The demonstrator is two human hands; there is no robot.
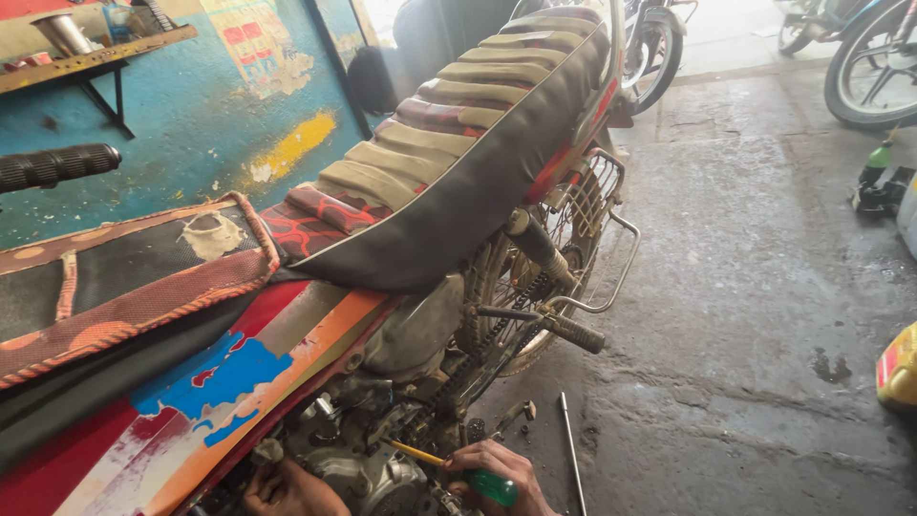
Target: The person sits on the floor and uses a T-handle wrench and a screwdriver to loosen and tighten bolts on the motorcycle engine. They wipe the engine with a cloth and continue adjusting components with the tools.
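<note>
right hand (497, 473): bottom edge of view, fingers wrapped tight round the green-handled screwdriver with yellow shaft (457, 468); handle sits in the fist, shaft points up-left into the engine.
left hand (287, 492): bottom edge, partly cut off by the frame, resting against the grey metal engine casing (368, 478); fingers look curled onto it, can't tell if they grip anything.
screwdriver tip: at the engine, just below the carburettor area; exact contact point hidden in clutter.
engine: low centre, under the red tank with peeling blue and orange paint (220, 392), left of the drive chain (487, 349).
seat: long black seat with ribbed tan and red patterned cover (449, 143), runs from centre up to top of view.
tank cover: black cloth pad with red woven trim (124, 277), lies on the tank at left.
footpeg: black ribbed rubber footpeg (578, 334), sticks out right of the chain, beside the rear wheel (564, 229).
floor: thin metal rod (571, 449) lying on the stained grey concrete floor (745, 287), just right of the right hand.
right edge: yellow plastic container (898, 368), green-capped bottle (877, 162), well apart from the hands.
left: black handlebar grip (57, 164) in front of the blue painted wall (191, 115).
</note>
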